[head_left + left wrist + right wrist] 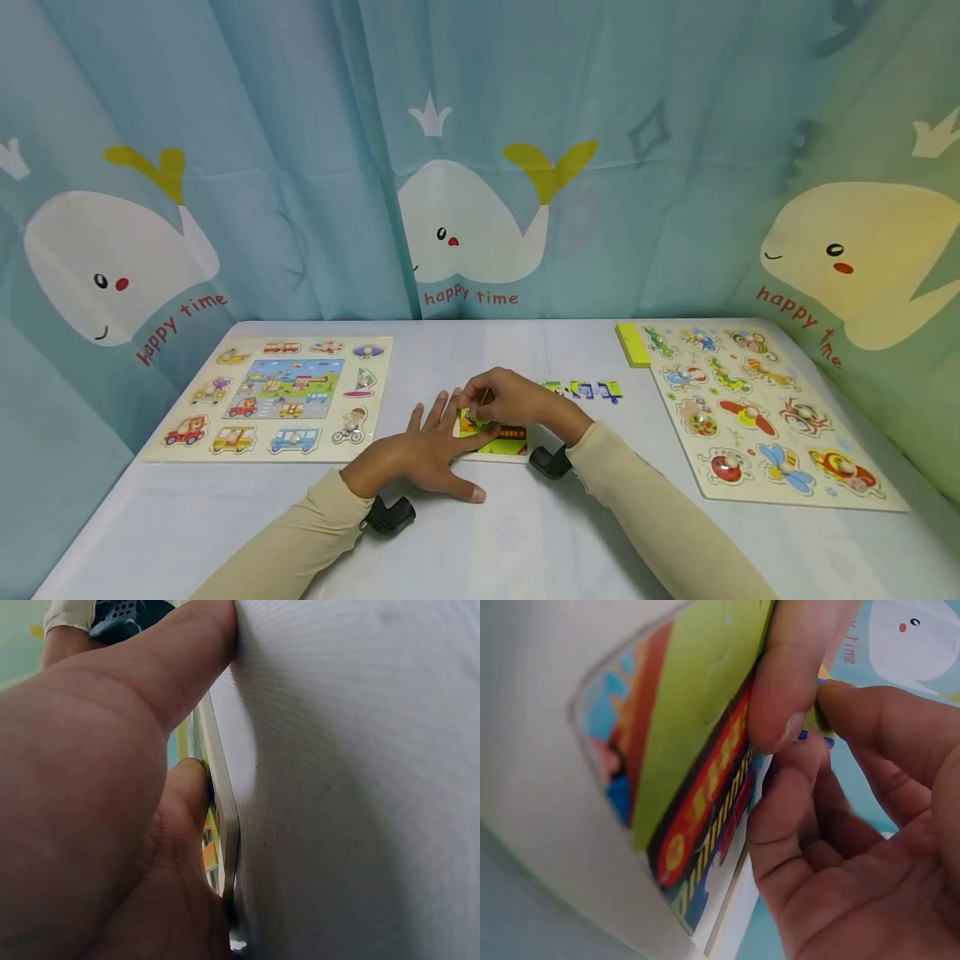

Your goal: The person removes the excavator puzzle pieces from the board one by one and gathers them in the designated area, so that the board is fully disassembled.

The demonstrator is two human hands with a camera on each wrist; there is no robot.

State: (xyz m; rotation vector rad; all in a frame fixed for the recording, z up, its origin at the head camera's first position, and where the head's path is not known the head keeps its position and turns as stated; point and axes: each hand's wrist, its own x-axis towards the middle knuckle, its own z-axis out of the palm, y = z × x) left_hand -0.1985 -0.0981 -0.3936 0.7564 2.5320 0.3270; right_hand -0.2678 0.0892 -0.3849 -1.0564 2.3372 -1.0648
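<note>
A thin, pale-edged rectangular puzzle board (510,444) lies on the white desk (540,533) before me, long axis running left to right. A red-and-black band crosses its green picture. My left hand (427,458) is spread, one finger on it. My right hand (510,396) pinches a small green-and-blue puzzle piece (820,726); my fingers hide its outline and direction.

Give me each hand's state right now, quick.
Left hand: open, fingers spread, one resting on the jigsaw puzzle.
Right hand: closed, pinching a small jigsaw piece between thumb and finger.
</note>
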